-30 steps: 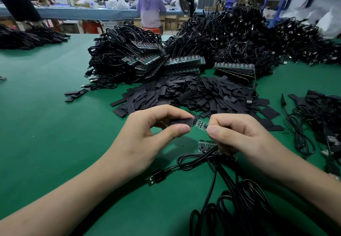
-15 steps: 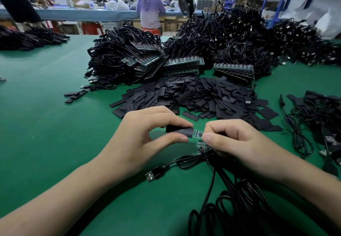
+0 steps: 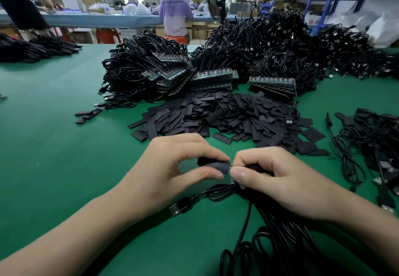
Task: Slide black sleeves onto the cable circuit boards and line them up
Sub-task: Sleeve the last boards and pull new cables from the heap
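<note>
Left hand [image 3: 170, 174] pinches the sleeve [image 3: 216, 166]; right hand [image 3: 278, 176] apparently pinches the board [image 3: 232, 180]: push straight, edges flush.

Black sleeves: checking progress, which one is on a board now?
The black sleeve pinched by the left hand, slid over the circuit board the right hand holds; the pile lies loose.

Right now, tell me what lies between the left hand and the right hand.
Head view: the black sleeve, pinched by the left hand, then a thin uncovered sliver of circuit board, held by the right hand.
</note>
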`<state>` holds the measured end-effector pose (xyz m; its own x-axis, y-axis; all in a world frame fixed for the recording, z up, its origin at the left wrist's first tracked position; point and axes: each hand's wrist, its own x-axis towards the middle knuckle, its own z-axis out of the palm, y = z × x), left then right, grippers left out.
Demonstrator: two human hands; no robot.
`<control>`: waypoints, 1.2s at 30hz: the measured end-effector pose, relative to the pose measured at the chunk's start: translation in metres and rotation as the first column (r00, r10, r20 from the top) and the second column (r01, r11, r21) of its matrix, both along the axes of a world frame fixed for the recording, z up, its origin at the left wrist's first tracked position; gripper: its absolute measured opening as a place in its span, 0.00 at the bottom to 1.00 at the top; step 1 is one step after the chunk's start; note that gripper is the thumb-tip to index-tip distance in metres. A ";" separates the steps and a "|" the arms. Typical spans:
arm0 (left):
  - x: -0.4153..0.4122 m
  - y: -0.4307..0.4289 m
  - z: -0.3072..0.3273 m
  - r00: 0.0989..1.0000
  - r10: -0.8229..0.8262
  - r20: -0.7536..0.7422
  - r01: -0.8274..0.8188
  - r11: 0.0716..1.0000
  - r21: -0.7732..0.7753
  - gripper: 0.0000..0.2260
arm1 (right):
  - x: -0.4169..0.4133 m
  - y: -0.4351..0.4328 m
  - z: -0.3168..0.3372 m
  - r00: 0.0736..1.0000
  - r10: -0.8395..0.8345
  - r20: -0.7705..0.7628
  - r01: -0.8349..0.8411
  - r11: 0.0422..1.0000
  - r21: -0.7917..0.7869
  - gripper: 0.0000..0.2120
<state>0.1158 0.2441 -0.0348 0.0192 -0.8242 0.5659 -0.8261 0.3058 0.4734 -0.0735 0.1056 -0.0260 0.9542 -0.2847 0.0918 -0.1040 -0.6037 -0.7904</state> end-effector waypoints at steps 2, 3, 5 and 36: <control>-0.002 0.000 0.000 1.000 -0.003 0.018 0.004 1.000 -0.006 0.08 | 0.000 0.002 -0.002 1.000 -0.012 0.015 0.012 1.000 -0.028 0.13; -0.002 0.000 -0.001 1.000 0.004 0.011 -0.004 1.000 -0.011 0.08 | 0.001 0.003 -0.003 0.999 -0.026 0.036 0.027 0.999 -0.039 0.12; -0.002 -0.001 0.000 0.999 0.036 -0.021 -0.037 0.999 -0.031 0.08 | 0.002 0.005 -0.005 0.986 -0.092 0.139 0.097 0.995 -0.023 0.06; -0.012 -0.001 -0.002 0.976 0.110 -0.188 -0.123 0.991 -0.057 0.08 | 0.003 0.002 -0.008 0.847 -0.067 0.527 0.336 0.837 -0.432 0.05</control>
